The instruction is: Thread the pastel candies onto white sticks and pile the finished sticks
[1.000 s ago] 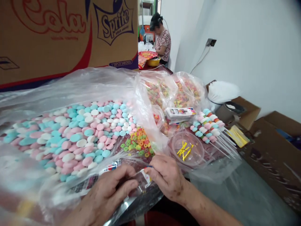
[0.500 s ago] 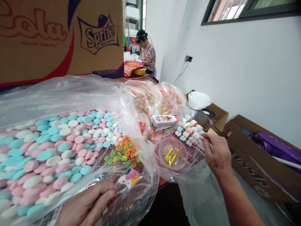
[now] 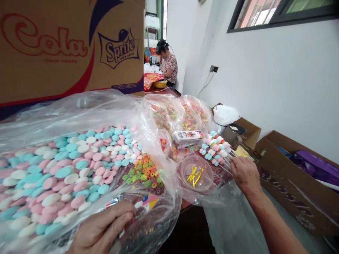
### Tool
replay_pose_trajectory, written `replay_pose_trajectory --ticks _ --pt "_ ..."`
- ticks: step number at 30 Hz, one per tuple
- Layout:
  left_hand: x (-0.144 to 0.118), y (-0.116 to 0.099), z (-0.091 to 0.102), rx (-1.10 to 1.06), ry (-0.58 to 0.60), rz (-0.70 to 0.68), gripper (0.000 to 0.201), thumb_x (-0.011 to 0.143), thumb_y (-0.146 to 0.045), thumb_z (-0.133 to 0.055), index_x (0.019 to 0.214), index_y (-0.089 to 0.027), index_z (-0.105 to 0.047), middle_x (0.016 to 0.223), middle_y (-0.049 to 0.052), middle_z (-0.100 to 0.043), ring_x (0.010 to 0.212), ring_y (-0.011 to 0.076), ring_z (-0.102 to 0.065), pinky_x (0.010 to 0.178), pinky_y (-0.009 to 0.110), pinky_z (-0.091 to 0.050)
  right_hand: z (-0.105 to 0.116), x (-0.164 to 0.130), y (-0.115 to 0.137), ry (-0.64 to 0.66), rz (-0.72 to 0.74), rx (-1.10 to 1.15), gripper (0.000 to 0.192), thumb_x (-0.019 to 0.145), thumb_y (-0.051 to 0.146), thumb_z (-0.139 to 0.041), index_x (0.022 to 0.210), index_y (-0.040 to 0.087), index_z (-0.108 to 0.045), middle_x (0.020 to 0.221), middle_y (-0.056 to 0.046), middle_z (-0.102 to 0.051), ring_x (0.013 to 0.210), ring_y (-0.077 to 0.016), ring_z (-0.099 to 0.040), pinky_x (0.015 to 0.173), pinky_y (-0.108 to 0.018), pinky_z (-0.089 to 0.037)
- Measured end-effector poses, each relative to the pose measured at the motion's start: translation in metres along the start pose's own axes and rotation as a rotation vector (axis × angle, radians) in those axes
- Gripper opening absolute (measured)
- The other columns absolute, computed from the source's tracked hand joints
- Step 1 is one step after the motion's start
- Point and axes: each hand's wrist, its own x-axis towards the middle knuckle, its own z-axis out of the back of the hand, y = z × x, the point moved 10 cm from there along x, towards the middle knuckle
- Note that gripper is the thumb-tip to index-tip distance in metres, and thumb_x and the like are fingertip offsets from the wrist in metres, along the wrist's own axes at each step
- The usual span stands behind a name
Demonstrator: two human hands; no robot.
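My left hand (image 3: 102,230) holds a small clear printed packet (image 3: 144,204) at the bottom of the view, over the edge of a big plastic bag. My right hand (image 3: 245,173) reaches to the right and rests on the white stick ends of the candy skewers (image 3: 215,148), which carry pink, blue and white pieces. Whether its fingers grip a stick is hidden. A clear round bowl (image 3: 195,174) with gold twist ties lies between my hands. Pastel disc candies (image 3: 69,169) and coloured ring candies (image 3: 144,173) fill the bag in front of me.
A Cola and Sprite cardboard box (image 3: 66,46) stands behind the bag. More bags of ring candy (image 3: 182,114), a stack of printed packets (image 3: 189,137), a metal pot (image 3: 231,132) and open cartons (image 3: 293,176) lie on the right. Another person (image 3: 168,63) sits at the far end.
My right hand left the packet and went right to the skewer sticks. The left hand keeps the packet. The view has shifted slightly.
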Motion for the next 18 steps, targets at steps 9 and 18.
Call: replay_pose_trajectory --ticks 9,18 --pt "0.0 0.01 -0.004 -0.272 0.091 0.128 0.024 0.087 -0.034 -0.061 0.071 -0.018 -0.07 0.063 0.0 -0.063 0.057 0.012 -0.055 0.053 0.017 -0.044 0.066 -0.002 0.002 -0.1 -0.167 0.417 0.028 0.097 0.042 -0.037 0.103 0.024 -0.058 0.089 -0.006 -0.063 0.079 -0.0259 -0.062 0.068 -0.036 -0.046" --pt "-0.014 0.021 -0.023 -0.665 0.194 0.288 0.024 0.089 -0.035 -0.062 0.076 -0.016 -0.069 0.068 0.001 -0.064 0.053 0.0082 -0.047 0.047 0.019 -0.034 0.117 0.012 0.146 -0.087 0.524 0.798 0.018 0.096 0.02 -0.047 0.107 0.02 -0.061 0.091 -0.006 -0.068 0.082 -0.0186 -0.064 0.075 -0.03 -0.048"
